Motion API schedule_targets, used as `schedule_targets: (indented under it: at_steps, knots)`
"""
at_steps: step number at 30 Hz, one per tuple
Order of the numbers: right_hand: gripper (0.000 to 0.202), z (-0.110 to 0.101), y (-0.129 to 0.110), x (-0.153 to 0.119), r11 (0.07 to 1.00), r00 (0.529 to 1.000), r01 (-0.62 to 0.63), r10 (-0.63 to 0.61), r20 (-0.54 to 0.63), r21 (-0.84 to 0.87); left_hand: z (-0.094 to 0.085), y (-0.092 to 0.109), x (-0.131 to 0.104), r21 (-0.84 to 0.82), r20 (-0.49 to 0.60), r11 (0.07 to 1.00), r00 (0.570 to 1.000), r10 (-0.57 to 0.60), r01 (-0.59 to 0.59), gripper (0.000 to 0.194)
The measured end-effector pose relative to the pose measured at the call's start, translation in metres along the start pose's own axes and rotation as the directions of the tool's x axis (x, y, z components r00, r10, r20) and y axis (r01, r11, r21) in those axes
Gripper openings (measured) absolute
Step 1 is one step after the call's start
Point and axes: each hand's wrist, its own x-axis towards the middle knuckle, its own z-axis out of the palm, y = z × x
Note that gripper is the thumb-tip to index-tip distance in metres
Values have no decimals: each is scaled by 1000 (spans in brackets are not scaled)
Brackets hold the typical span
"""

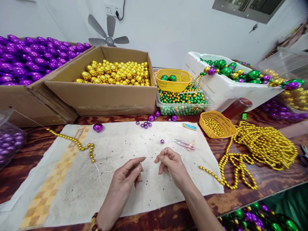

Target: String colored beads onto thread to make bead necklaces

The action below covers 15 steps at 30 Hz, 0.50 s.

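Note:
My left hand (123,181) is raised just above the white cloth (79,186), thumb and forefinger pinched on a fine white thread or a thin needle-like tip. Close beside it, my right hand (172,166) has its fingers curled together in a pinch on the fine white thread (110,162), which loops loosely over the cloth and is hard to follow between the hands. To the left, a string of gold beads (79,144) ends in bare thread. A small purple bead (162,141) and pink-handled scissors (185,144) lie beyond my right hand.
Cartons of gold ornaments (103,98) and purple ornaments (29,61) stand behind. A yellow basket of gold beads (218,125) and a heap of gold bead strings (267,144) lie right. A white foam box (211,86) and a clear bead tub (183,109) sit at the back.

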Motion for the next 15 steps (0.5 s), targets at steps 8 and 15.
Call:
schedule_targets:
  at_steps: [8, 15]
  knots:
    - [17, -2, 3, -34, 848, 993, -109, 112, 26, 518, 31, 12, -5, -17, 41, 1000, 999, -8, 8, 31]
    - [16, 1, -1, -48, 880, 995, -90, 104, -5, 467, 35, 4, -12, -4, 86, 999, 995, -53, 54, 35]
